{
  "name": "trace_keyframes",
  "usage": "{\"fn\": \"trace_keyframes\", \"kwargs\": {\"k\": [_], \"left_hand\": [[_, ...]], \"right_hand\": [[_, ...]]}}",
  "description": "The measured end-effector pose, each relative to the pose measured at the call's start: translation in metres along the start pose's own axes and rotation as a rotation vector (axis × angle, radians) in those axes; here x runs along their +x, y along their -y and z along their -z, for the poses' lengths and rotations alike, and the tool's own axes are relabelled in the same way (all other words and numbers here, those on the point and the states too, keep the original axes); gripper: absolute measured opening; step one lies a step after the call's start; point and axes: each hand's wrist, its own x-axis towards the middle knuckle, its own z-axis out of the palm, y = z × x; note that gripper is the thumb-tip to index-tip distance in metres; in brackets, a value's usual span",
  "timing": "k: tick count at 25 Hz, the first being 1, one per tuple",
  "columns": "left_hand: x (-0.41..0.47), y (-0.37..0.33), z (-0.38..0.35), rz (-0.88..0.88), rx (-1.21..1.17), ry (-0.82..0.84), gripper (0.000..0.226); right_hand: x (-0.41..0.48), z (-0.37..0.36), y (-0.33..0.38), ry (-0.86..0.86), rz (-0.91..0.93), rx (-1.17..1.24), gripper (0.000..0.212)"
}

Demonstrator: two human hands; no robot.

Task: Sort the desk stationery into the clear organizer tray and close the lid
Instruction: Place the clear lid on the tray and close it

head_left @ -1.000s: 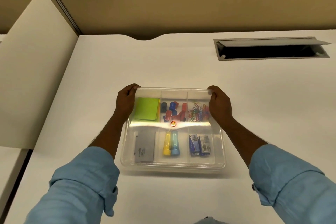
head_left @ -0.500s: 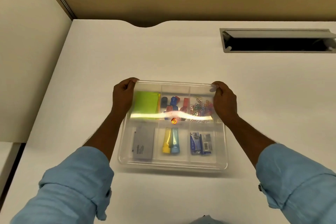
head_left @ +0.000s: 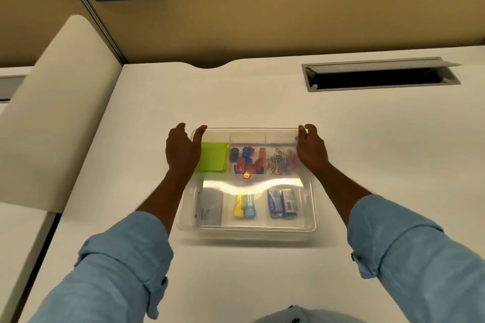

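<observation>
Tray mid-surface, lid on; glare blurs the middle compartments. Left hand and right hand spread loosely at far corners; actual contact unclear. Left hand hides part of green notes.

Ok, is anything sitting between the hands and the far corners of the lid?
Nothing visible does. The left hand and right hand are right at the far corners of the clear lid, with bare desk around.

Both hands at far corners of lidded organizer tray.
Left hand and right hand loosely spread; stationery visible through clear lid.
</observation>
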Motion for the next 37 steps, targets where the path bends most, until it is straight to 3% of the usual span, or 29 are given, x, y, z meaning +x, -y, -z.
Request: {"fn": "trace_keyframes", "kwargs": {"k": [2,4,6,8,12,15,25,37], "left_hand": [[-0.018,-0.001,0.009,0.053,0.002,0.062,0.075],[-0.045,0.0,0.02,0.009,0.014,0.095,0.083],[-0.077,0.001,0.03,-0.091,0.026,0.137,0.091],[-0.101,0.004,0.038,-0.13,0.116,0.289,0.112],[-0.123,0.02,0.055,-0.102,0.365,0.592,0.145],[-0.126,0.024,0.057,-0.074,0.298,0.648,0.146],[-0.127,0.019,0.05,-0.106,0.451,0.673,0.15],[-0.13,0.021,0.051,-0.114,0.417,0.646,0.15]], "right_hand": [[-0.012,0.011,0.005,-0.039,-0.002,0.026,0.053],[-0.036,0.02,0.003,-0.067,0.142,-0.044,0.057],[-0.071,0.022,-0.01,0.057,0.332,-0.21,0.072],[-0.1,0.02,-0.027,0.275,0.446,-0.385,0.098],[-0.118,0.025,-0.052,0.459,0.485,-0.566,0.131],[-0.118,0.022,-0.056,0.483,0.452,-0.621,0.133],[-0.118,0.014,-0.054,0.477,0.43,-0.747,0.132],[-0.118,0.014,-0.052,0.47,0.434,-0.735,0.135]]}}
